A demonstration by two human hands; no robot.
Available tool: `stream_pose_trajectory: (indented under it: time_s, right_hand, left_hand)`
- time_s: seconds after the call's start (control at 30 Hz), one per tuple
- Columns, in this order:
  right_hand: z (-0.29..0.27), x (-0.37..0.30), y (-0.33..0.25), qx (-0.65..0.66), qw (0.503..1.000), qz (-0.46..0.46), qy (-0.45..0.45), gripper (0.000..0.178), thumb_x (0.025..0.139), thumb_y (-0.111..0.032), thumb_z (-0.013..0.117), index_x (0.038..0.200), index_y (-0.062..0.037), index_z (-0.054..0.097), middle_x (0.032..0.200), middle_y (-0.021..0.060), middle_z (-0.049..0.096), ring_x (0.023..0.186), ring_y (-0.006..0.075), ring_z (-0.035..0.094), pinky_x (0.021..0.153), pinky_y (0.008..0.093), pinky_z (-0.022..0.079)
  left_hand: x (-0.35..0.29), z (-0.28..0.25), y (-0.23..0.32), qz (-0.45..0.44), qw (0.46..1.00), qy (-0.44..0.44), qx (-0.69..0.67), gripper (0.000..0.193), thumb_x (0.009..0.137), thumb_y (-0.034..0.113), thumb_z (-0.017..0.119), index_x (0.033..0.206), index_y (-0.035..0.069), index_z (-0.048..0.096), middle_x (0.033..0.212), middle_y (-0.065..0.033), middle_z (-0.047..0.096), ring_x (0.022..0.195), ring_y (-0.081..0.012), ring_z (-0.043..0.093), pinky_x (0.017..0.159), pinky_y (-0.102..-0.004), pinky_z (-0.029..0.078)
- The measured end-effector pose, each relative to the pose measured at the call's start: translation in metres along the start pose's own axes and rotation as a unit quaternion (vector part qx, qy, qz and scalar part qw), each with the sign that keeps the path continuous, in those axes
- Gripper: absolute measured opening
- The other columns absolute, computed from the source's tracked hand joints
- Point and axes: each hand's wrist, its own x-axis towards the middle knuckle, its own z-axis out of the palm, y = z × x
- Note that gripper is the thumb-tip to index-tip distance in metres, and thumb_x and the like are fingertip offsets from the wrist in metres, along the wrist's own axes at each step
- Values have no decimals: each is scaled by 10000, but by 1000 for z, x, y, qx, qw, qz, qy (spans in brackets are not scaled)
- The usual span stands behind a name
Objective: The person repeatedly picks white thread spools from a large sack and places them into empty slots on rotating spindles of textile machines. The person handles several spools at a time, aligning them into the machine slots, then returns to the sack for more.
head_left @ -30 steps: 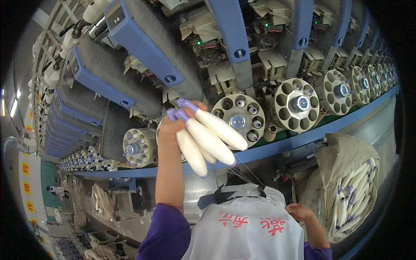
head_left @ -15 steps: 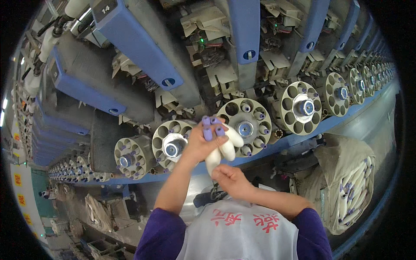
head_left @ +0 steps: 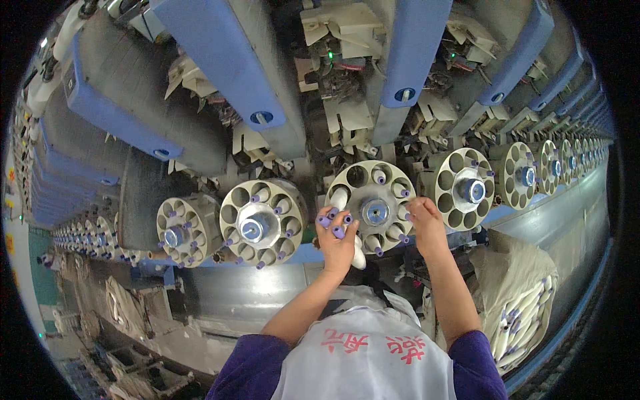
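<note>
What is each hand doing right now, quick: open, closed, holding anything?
Left hand: closed on a bunch of white bobbins with purple tips, at the round magazine wheel.
Right hand: fingers at the wheel's rim; cannot tell if it holds anything.

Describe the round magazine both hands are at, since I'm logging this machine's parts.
The magazine is a cream, plastic-looking wheel facing the camera, with a ring of round pockets about a shiny metal hub. Several pockets hold bobbins, showing as purple tips; others look empty. It sits on the machine front between two like wheels, above a blue rail. The left hand, gripping white bobbins, overlaps its lower left edge; the right hand reaches its right rim.
</note>
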Motion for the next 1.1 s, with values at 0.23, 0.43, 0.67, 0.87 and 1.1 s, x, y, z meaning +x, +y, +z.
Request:
stream_pose_trajectory:
  time_s: [0.23,0.43,0.67,0.87,1.1]
  right_hand:
    - [8,23,-26,260,928,233,-129,97,962,-151,475,884,-98,494,744,40,494,755,249,540,916,492,462]
    - [-8,53,13,9,995,26,-92,106,936,-135,486,846,-77,491,760,40,490,731,233,538,785,436,489]
    - [64,46,14,-732,569,-177,-331,259,843,-187,623,1051,-34,638,1198,181,595,1058,401,578,930,482,442]
    - [191,-30,-49,-495,770,-261,-305,145,859,-96,663,980,-26,701,871,125,709,800,252,682,709,346,528]
    - [364,-57,190,62,825,440,-349,403,911,-348,611,1205,-75,576,1168,88,609,1045,216,590,940,417,467]
  left_hand:
    - [-46,-22,18,107,989,-65,82,411,778,107,757,1170,85,635,1376,-174,396,1230,-377,442,951,-428,433]
    - [-78,-106,20,-295,956,-9,5,327,916,190,635,1195,31,572,809,-121,659,752,-197,647,713,-319,518]
    - [-20,-238,14,-198,788,225,-538,410,1004,435,459,1039,47,586,787,-61,575,821,-235,571,832,-404,465]
    - [20,-284,3,-126,764,212,-596,371,1030,387,400,1124,50,524,942,-105,618,1033,-283,567,950,-442,422]
    - [69,-292,-58,-20,933,273,-232,112,962,133,569,993,29,597,1061,-119,650,1171,-246,546,1030,-393,388]
